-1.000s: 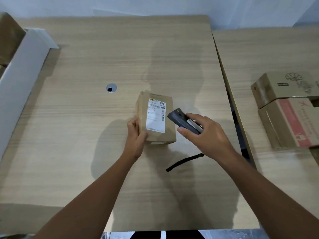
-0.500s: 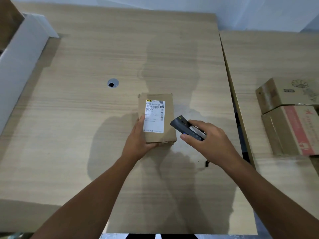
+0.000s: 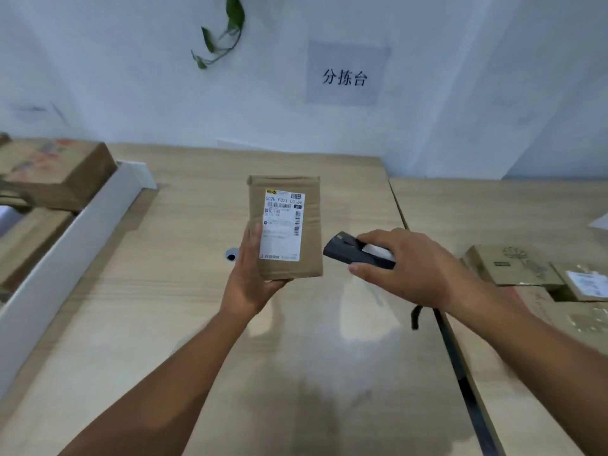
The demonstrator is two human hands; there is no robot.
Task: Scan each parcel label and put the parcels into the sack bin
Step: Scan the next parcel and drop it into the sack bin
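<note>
Head view: nearest us we see two bare forearms reaching out over the near edge of the desk [image 3: 158,340]. Past them, around the middle of the desk, the left hand [image 3: 250,286] grasps a brown paper parcel [image 3: 306,255] from below and from its left side. The thumb lies along the front and the parcel stands upright in the palm. Its white label [image 3: 282,225] faces us, barcodes and print showing. Just right of it, the right hand [image 3: 414,268] is clenched around a dark scanner [image 3: 352,253], whose nose points at the parcel's lower right corner with a small gap between them. A dark strap [image 3: 415,315] hangs below that wrist, close to the desk's right edge. A round cable hole [image 3: 231,257] shows on the desk just left of the left hand. Along the desk's left edge runs the wall of a white bin [image 3: 65,245], with brown boxes [image 3: 56,172] inside it. On the second desk [image 3: 493,209], which adjoins the right edge, several cardboard parcels [image 3: 506,264] lie stacked. Farthest off, on the pale wall [image 3: 131,77] behind the far edge, we see a paper sign [image 3: 345,74] with printed characters and a trailing green plant [image 3: 227,31].
</note>
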